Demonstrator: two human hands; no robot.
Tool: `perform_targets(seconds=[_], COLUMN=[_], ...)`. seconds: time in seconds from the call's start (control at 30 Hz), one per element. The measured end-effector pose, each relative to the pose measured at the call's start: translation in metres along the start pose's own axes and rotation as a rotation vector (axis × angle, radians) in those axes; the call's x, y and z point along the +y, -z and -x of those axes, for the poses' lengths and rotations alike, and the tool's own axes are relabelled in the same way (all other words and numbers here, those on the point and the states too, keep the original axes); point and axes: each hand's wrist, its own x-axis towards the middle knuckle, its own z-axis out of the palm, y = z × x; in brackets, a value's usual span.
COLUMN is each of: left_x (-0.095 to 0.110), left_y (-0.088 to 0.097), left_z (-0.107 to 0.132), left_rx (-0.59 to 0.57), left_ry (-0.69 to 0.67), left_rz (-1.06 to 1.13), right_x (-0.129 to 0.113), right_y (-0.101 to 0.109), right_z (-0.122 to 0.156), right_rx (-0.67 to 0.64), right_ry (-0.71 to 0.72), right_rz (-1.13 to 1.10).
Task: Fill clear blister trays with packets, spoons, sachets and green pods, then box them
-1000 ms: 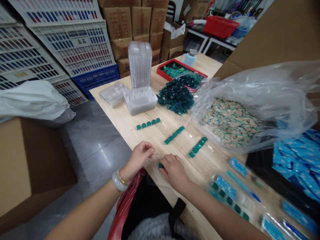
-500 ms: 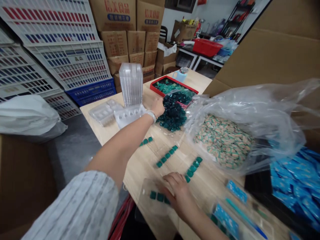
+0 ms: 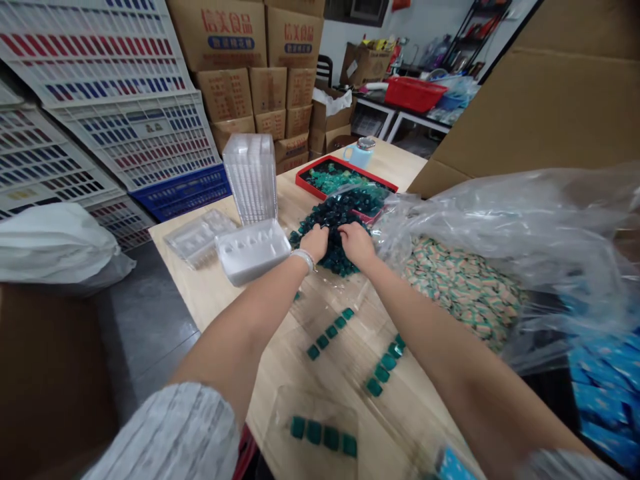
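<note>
My left hand point(image 3: 315, 243), with a pale bangle at the wrist, and my right hand point(image 3: 356, 243) both press into a heap of dark teal glassy pieces point(image 3: 334, 261). Their fingertips are buried among the pieces, so any grip is hidden. Below the heap, two short rows of teal square pieces point(image 3: 330, 332) point(image 3: 384, 365) lie on a clear plastic sheet. Nearer me, a clear blister tray point(image 3: 313, 433) holds several teal squares. Beside my left hand sits a white-filled clear tray point(image 3: 253, 250).
A stack of clear trays point(image 3: 251, 179) and a loose tray point(image 3: 200, 238) stand on the wooden table point(image 3: 185, 283). Behind are a red tray of green pieces point(image 3: 345, 179) and a blue mug point(image 3: 361, 153). A plastic bag of wrapped pieces point(image 3: 463, 293) lies right; the table edge runs left.
My right hand has moved from the blister tray near me up to the heap, joining my left hand, which stays there. The view has tilted slightly.
</note>
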Motion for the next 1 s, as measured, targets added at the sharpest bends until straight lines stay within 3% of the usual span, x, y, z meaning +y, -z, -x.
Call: perform_targets(seconds=[0.1, 0.2, 0.3, 0.37, 0.43, 0.53, 0.7, 0.87, 1.0], left_x=[0.002, 0.004, 0.009, 0.012, 0.015, 0.021, 0.034, 0.046, 0.044], left_y=[0.001, 0.001, -0.001, -0.002, -0.003, -0.004, -0.003, 0.009, 0.026], left_z=[0.007, 0.013, 0.013, 0.012, 0.012, 0.013, 0.001, -0.015, 0.0], left_rx=[0.04, 0.11, 0.085, -0.041, -0.149, -0.181, -0.138, -0.061, -0.048], left_ry=[-0.02, -0.06, 0.014, 0.141, 0.242, 0.296, 0.35, 0.321, 0.205], left_rz=[-0.006, 0.096, 0.604, 0.982, 1.177, 1.272, 1.419, 1.341, 1.21], right_x=[-0.002, 0.0, 0.005, 0.008, 0.009, 0.008, 0.005, 0.006, -0.006], right_y=[-0.015, -0.018, -0.009, -0.001, 0.005, 0.011, 0.017, 0.019, 0.027], right_z=[-0.027, -0.025, -0.012, -0.005, 0.001, 0.007, 0.002, -0.015, -0.005], right_rx=[-0.077, -0.071, -0.025, 0.005, 0.024, 0.061, 0.13, 0.167, 0.223], right_ry=[-0.079, -0.096, -0.054, 0.032, 0.098, 0.095, 0.08, -0.028, -0.009], right_rz=[0.074, 0.079, 0.051, -0.02, -0.103, -0.143, -0.117, -0.305, -0.45])
